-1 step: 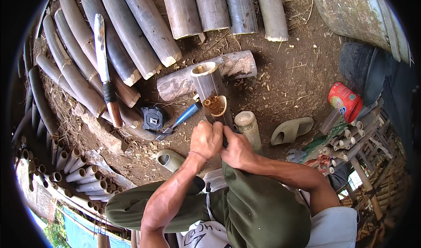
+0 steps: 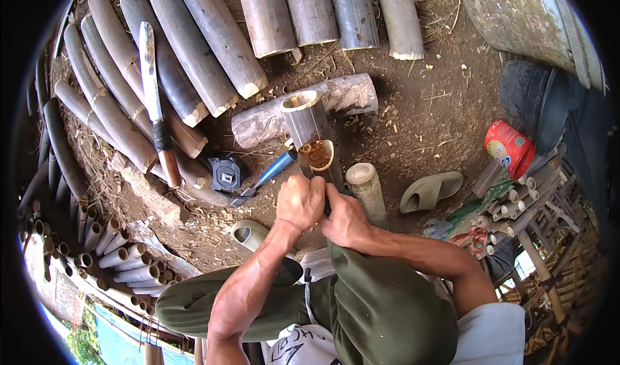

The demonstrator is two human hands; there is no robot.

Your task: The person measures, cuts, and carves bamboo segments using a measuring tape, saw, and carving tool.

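A grey bamboo tube (image 2: 306, 125) leans over a rough log (image 2: 261, 121), its pale open end upward. Lower down, a scooped cut in its wall exposes a brown hollow with curled shavings (image 2: 316, 153). My right hand (image 2: 346, 219) is closed round the tube's near end, just above my knee. Pressed up beside it, my left hand (image 2: 301, 201) is closed too; its fingers hide what they grip. A thin dark edge, perhaps a blade, runs along the tube's left side towards both hands. Left of the tube lies a blue-handled tool (image 2: 276, 167).
Long bamboo tubes (image 2: 194, 39) lie across the back and left, with a big knife (image 2: 150, 81) on top. A black tape measure (image 2: 226, 174), a short pale tube (image 2: 365, 187), a sandal (image 2: 429, 192) and a red container (image 2: 510, 148) surround my work spot.
My two hands have shifted very slightly left at the near end of the tube. Everything else keeps its place.
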